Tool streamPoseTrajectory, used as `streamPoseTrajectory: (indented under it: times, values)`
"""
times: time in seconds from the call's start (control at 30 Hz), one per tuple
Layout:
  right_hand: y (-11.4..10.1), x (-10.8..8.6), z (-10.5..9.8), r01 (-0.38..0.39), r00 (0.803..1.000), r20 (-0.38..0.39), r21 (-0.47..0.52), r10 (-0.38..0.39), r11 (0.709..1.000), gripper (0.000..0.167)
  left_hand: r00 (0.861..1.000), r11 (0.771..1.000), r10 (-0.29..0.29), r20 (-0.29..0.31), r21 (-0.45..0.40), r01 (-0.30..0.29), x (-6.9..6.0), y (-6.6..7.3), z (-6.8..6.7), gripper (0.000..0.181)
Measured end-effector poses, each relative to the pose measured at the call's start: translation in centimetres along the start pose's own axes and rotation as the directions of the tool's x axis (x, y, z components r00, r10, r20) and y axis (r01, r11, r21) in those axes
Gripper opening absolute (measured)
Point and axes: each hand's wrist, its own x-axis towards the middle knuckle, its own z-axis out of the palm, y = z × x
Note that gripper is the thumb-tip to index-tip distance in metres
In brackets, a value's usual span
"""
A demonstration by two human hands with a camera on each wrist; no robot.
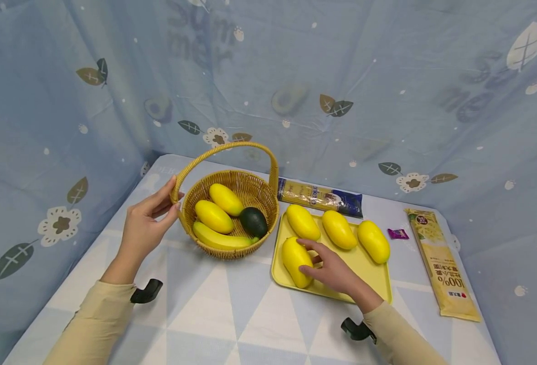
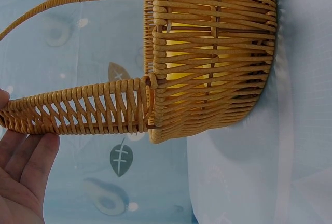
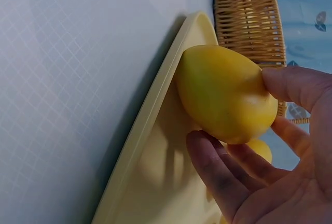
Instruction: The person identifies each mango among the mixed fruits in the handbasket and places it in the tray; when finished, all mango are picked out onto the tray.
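My left hand [image 1: 147, 218] holds the left side of the wicker basket's handle [image 2: 78, 107], thumb on one side and fingers on the other. Inside the basket [image 1: 229, 253] lie two yellow mangoes [image 1: 214, 216], a banana [image 1: 220, 239] and a dark green avocado [image 1: 253, 223]. At the tray's near left corner, my right hand [image 1: 334, 268] grips a mango [image 3: 225, 94] between thumb and fingers. That mango still appears to rest on the pale yellow tray [image 1: 359, 268]. Three other mangoes [image 1: 338, 229] lie along the tray's far side.
Behind the tray lies a pasta packet [image 1: 318, 196]. A small purple wrapped sweet [image 1: 398, 233] is right of the tray, with a long yellow noodle packet [image 1: 442, 263] beyond it. Blue patterned curtain [image 1: 268, 76] surrounds the table's back and sides.
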Motion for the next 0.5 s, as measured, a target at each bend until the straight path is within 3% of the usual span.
streamPoseTrajectory:
  times: [0.23,0.5]
  values:
    - [0.16,-0.15,-0.08,-0.019,1.0,-0.009,0.0,0.019,1.0,0.066,1.0,1.0,0.002,0.008,0.011,-0.002,-0.01,-0.07,-0.03,0.074]
    - [0.46,-0.31,-0.08,0.014,1.0,-0.019,-0.015,-0.014,1.0,0.066,1.0,1.0,-0.001,0.007,0.01,0.001,-0.03,-0.03,-0.04,0.074]
